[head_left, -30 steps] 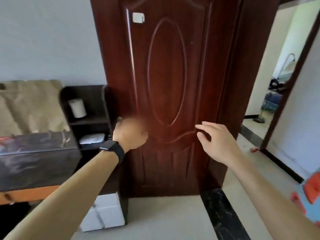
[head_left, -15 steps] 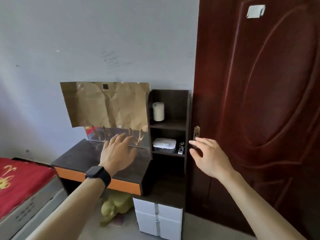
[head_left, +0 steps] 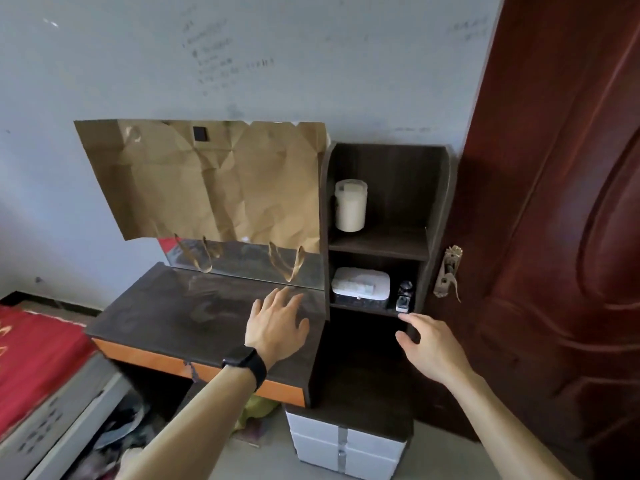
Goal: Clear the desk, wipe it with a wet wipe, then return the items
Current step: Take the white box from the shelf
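A dark desk point(head_left: 166, 317) with an orange front edge stands against the wall. My left hand point(head_left: 278, 323), a black watch on its wrist, hovers open over the desk's right part, holding nothing. My right hand point(head_left: 431, 344) is open just below the side shelf unit point(head_left: 438, 209), fingertips near its lower shelf. That shelf holds a white wet-wipe box point(head_left: 360, 284) and a small dark bottle point(head_left: 403, 296). A white cylindrical container point(head_left: 350, 205) stands on the upper shelf.
Crumpled brown paper point(head_left: 207, 178) covers the mirror behind the desk. A dark red door point(head_left: 561, 237) with a metal handle point(head_left: 446, 271) is at the right. White drawers point(head_left: 346, 445) sit below the shelf unit; a red-covered bed point(head_left: 31, 351) lies at the left.
The view has swung left from the door to the desk and come closer. Both hands have moved toward the desk and shelf, the right one leaving the door.
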`<state>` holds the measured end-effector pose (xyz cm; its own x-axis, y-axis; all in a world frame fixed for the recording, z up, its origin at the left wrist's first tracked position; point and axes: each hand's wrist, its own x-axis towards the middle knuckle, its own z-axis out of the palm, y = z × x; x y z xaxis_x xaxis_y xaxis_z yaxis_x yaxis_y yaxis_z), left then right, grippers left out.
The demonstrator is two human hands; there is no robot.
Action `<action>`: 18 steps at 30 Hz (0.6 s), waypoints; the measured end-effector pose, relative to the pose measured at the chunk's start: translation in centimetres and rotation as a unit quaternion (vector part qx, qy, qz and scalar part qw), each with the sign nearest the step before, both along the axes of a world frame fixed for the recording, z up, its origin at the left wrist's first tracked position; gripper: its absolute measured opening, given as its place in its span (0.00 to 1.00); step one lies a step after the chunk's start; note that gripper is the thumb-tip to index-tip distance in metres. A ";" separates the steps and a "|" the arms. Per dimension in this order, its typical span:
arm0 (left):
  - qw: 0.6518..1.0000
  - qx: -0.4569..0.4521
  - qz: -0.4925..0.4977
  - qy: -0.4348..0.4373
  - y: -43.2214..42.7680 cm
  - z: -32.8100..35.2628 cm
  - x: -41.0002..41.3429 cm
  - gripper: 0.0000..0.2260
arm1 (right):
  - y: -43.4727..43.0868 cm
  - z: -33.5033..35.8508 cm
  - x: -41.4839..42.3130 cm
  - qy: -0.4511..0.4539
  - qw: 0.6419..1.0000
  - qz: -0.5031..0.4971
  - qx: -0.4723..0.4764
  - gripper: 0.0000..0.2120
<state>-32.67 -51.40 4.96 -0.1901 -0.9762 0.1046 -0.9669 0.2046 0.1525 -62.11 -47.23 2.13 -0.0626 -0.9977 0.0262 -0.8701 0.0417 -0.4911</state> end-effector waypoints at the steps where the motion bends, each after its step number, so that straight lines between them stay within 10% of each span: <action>1: 1.000 0.005 -0.005 0.000 -1.9 -0.8 -0.4 0.26 | -1.6 -1.0 -0.1 -0.016 1.000 -0.009 0.016 0.21; 8: 1.000 0.018 -0.025 0.003 -12.5 -3.8 -3.0 0.40 | -12.9 -7.4 0.9 -0.267 0.935 -0.161 0.166 0.29; 18: 0.987 -0.110 -0.086 -0.082 -20.4 -6.9 -3.5 0.44 | -23.2 -13.0 3.3 -0.361 0.840 -0.360 0.184 0.28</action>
